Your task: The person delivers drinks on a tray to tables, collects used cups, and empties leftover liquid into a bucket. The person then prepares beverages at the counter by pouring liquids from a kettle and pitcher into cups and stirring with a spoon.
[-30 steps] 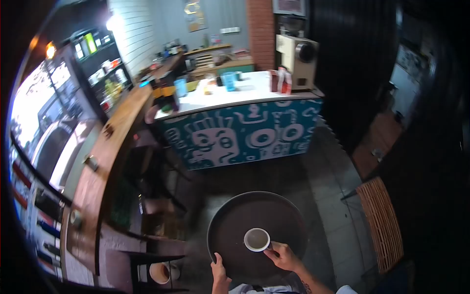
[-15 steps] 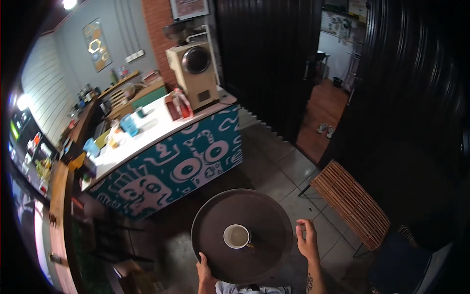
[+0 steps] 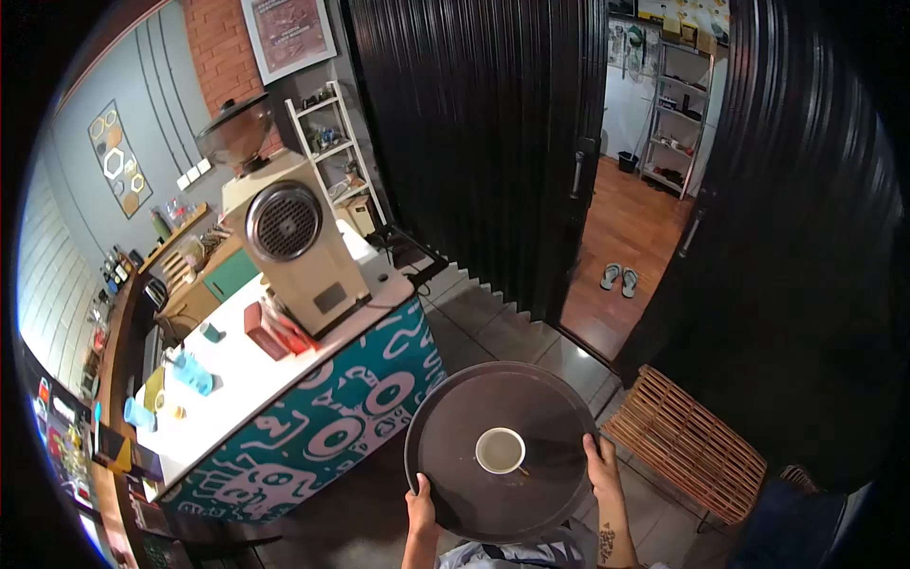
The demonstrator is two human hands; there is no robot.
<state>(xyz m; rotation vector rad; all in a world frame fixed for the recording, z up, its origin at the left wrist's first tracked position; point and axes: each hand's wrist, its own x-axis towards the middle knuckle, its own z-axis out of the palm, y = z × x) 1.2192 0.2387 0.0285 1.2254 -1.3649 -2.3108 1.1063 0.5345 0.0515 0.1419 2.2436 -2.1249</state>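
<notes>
A round dark brown tray (image 3: 455, 417) is held level in front of my body. My left hand (image 3: 421, 505) grips its lower left rim, thumb on top and the fingers hidden underneath. On the opposite side, my right hand (image 3: 602, 465) has its thumb over the right rim, its other fingers partly hidden below. Near the tray's middle stands a white cup (image 3: 500, 450) with a pale inside; its small handle points to the lower right. Neither hand touches the cup.
Ahead on the left, a counter (image 3: 246, 365) with a teal patterned front carries a coffee grinder (image 3: 303, 237) and blue jugs (image 3: 192, 375). A slatted wooden bench (image 3: 687, 441) stands at the right. Slippers (image 3: 620, 280) lie in the doorway between black folding doors (image 3: 474, 142).
My right hand, apart from the tray before, now grips its right rim. The counter and grinder appear closer, and my view has turned to the right.
</notes>
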